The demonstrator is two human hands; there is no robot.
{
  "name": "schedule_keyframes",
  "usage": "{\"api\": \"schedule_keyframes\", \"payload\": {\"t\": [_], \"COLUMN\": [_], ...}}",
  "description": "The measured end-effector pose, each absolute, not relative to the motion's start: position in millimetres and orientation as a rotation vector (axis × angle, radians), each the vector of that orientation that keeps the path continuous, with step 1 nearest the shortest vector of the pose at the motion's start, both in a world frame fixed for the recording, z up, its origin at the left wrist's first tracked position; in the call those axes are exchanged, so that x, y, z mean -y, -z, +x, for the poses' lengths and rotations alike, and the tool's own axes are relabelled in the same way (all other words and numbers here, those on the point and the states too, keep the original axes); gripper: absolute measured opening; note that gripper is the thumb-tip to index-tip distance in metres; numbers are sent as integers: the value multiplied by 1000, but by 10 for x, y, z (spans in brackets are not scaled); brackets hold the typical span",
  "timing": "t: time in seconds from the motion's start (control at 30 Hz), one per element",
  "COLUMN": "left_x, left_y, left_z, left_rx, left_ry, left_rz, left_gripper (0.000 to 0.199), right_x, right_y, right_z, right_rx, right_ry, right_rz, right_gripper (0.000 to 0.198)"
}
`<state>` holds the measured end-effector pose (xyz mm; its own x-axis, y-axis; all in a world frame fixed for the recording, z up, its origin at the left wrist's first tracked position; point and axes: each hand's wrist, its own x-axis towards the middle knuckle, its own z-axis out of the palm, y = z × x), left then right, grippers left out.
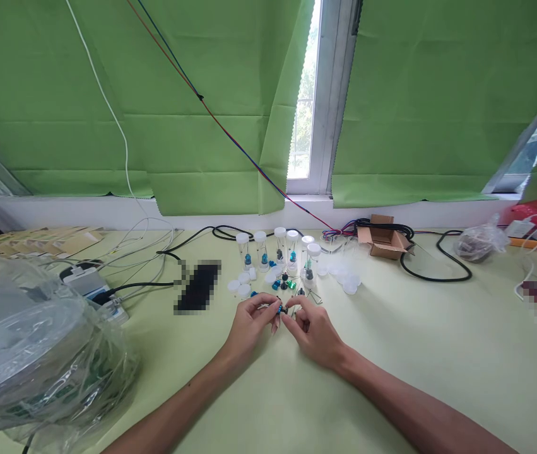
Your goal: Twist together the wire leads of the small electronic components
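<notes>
My left hand (253, 316) is closed in a pinch around a small blue part (279, 309), too small to identify further. Facing it, my right hand (314, 328) has its thumb and index finger at a tiny dark piece beside the blue part; whether the two pieces are joined I cannot tell. Just beyond my fingers lie small green (291, 285), blue and black pieces, with thin bent metal keys (315, 296) to their right. Behind these stand several clear tubes with white caps (280, 232), holding blue or dark parts. Loose white caps (234, 286) lie to the left.
A large spool in clear plastic (55, 353) fills the left side, near a power strip (86, 284) with cables. An open cardboard box (383, 239) and a coiled black cable (438, 279) are at the back right. A blurred dark object (198, 287) lies left of the tubes.
</notes>
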<state>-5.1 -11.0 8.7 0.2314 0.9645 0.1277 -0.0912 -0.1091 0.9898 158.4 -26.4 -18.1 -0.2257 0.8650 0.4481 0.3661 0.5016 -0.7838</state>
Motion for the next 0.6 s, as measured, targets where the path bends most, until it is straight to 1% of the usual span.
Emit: {"api": "schedule_keyframes", "payload": {"t": [0.17, 0.33, 0.43, 0.6], "left_x": [137, 147, 141, 136], "left_y": [-119, -121, -102, -73], "left_z": [-35, -23, -28, -39], "left_rx": [-906, -894, -895, -872], "left_ry": [-1144, -1147, -1138, -1109], "left_rz": [1367, 1376, 1398, 1430], "left_gripper": [18, 18, 18, 18], "right_x": [260, 248, 240, 226], "right_y": [199, 209, 223, 243], "right_z": [1584, 1586, 1585, 1587], "right_rx": [1821, 1834, 1850, 1854], "right_ry": [-676, -653, -639, -627], "right_rz": [-1033, -1038, -1054, -1078], "right_gripper": [13, 15, 19, 32]}}
